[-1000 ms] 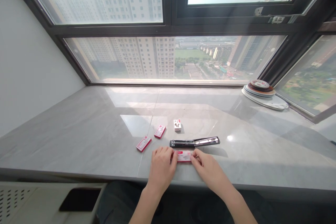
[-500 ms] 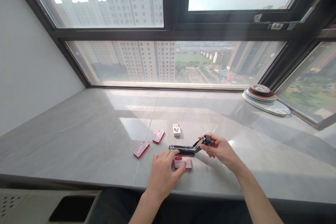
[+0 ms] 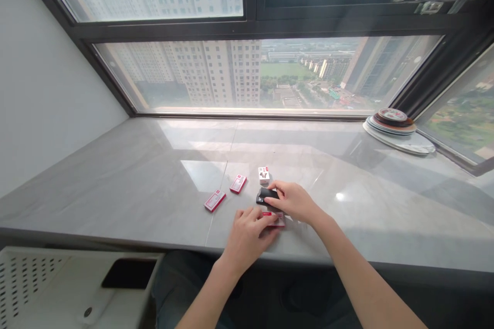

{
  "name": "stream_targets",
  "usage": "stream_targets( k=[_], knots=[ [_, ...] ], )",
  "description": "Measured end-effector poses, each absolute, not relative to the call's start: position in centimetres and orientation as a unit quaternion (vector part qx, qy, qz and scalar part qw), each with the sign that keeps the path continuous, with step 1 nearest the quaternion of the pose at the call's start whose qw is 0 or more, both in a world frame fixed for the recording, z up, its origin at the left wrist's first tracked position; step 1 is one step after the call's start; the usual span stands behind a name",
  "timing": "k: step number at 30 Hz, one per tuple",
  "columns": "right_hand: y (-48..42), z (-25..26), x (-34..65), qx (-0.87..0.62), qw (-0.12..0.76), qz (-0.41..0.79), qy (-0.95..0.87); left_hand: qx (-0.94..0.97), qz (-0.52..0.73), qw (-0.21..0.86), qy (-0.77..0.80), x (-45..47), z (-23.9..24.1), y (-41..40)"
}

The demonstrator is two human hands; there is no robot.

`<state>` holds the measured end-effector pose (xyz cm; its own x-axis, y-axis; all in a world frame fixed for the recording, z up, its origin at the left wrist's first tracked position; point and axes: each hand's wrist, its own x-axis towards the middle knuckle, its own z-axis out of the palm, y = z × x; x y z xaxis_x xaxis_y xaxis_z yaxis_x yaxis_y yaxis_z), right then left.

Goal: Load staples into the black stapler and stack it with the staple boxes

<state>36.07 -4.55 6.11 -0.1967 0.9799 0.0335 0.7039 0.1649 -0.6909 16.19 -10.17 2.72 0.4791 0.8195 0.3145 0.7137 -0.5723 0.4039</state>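
My right hand (image 3: 294, 201) grips a black stapler (image 3: 266, 195) from its right side, with the thumb on the near side and the fingers on the far side. The stapler lies folded closed on the grey sill, and its right part is hidden under the hand. Just in front of it lies a red and white staple box (image 3: 281, 220). My left hand (image 3: 249, 236) is closed on that box, with its fingers over the top and left and the thumb at the near edge, so much of the box is covered.
Two more red and white boxes, one nearer (image 3: 215, 200) and one farther (image 3: 238, 184), lie to the left. A small white box (image 3: 264, 175) stands behind the stapler. Stacked plates (image 3: 401, 139) sit at the back right by the window. A dark flat object (image 3: 129, 273) rests on a white perforated surface below left.
The stapler, spread open before, is now folded closed, and my right hand has moved left onto it. My left hand has shifted from the stapler's end to the staple box. The view has tilted downward.
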Motion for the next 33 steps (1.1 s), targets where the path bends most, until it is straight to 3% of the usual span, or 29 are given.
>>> stream_targets(
  k=[8, 14, 17, 25, 33],
  knots=[
    [-5.6, 5.7, 37.1, -0.618, 0.25, 0.261, -0.698, 0.768, 0.267, -0.001, 0.582, 8.9, 3.5, -7.9],
    [-5.8, 5.9, 37.1, -0.626, 0.25, 0.251, -0.695, 0.817, 0.276, 0.113, 0.494, 6.0, 3.0, -4.7],
    [-6.0, 6.3, 37.1, -0.627, 0.247, 0.252, -0.695, 0.815, 0.278, 0.145, 0.487, 7.1, 2.3, -4.3],
    [-7.2, 6.4, 38.0, -0.635, 0.274, 0.305, -0.655, 0.821, 0.278, 0.102, 0.488, 12.9, 0.9, -4.1],
    [-9.4, 3.1, 38.5, -0.663, 0.384, 0.357, -0.535, 0.799, 0.316, 0.108, 0.5, 19.7, 0.6, -2.3]
  ],
)
